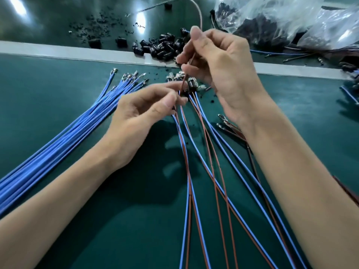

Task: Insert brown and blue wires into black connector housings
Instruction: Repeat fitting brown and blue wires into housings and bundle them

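**Brown wire held over a housing at mid-bench**

Nearest the camera, two bare forearms reach forward over a dark green bench. Between them a loose fan of paired brown and blue wires crosses the mat and runs up toward the hands.

To the left lies a thick bundle of blue wires, pointing away from the camera, with the metal terminals at its far ends spread out. Beside the right forearm, and partly under it, are a few brown wires with bare terminals.

The left hand is low over the mat. Its grip is closed, thumb and forefinger pinching a black connector housing, which is mostly hidden by the fingertips. Paired wires hang from that spot.

The right hand is higher and just beyond. Its grip is clamped on a single brown wire, thumb against the fingers. The wire runs down from the pinch to the housing at the left fingertips. Whether its end is in the housing cannot be told.

Just behind the hands, more housings with metal ends lie together on the mat. Beyond them a pale strip crosses the bench. On and past it sits a loose pile of black housings, with small black scraps scattered to its left. At far right is a clear plastic bag of dark parts.
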`<state>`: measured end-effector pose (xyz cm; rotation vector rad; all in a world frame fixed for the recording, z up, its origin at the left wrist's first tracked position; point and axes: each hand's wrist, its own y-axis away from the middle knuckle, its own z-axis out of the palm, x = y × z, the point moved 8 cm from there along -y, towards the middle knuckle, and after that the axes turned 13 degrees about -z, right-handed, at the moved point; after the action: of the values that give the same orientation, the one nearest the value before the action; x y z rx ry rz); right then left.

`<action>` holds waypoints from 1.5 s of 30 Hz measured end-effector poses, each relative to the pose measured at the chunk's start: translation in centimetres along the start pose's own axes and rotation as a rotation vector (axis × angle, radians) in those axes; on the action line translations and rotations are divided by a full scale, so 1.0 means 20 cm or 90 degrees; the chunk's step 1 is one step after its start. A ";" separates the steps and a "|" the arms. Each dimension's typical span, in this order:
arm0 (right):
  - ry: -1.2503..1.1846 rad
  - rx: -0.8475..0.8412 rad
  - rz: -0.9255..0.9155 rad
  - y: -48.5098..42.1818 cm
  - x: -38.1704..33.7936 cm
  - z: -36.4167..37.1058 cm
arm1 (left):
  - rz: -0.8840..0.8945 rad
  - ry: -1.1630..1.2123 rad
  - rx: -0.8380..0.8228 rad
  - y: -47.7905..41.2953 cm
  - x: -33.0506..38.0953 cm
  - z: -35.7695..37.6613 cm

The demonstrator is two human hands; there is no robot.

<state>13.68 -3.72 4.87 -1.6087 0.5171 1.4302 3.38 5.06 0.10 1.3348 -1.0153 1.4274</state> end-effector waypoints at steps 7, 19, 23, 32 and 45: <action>0.078 -0.082 -0.025 0.01 0.02 0.06 | -0.005 -0.127 0.006 0.01 0.02 0.04; 0.086 -0.001 -0.117 -0.02 -0.06 -0.05 | 0.016 -0.148 0.150 0.00 0.04 -0.04; 0.112 -0.113 -0.095 0.01 -0.03 0.05 | 0.022 -0.153 0.156 0.00 0.04 -0.04; 0.123 -0.163 -0.103 0.03 -0.02 0.10 | 0.012 -0.087 0.163 0.00 0.03 -0.05; 0.165 -0.235 -0.033 0.06 0.05 0.13 | 0.022 -0.096 0.154 0.01 0.04 -0.03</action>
<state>11.56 -1.97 3.69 -2.1036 0.3665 1.3410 3.11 5.71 0.86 1.6276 -0.9898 1.5305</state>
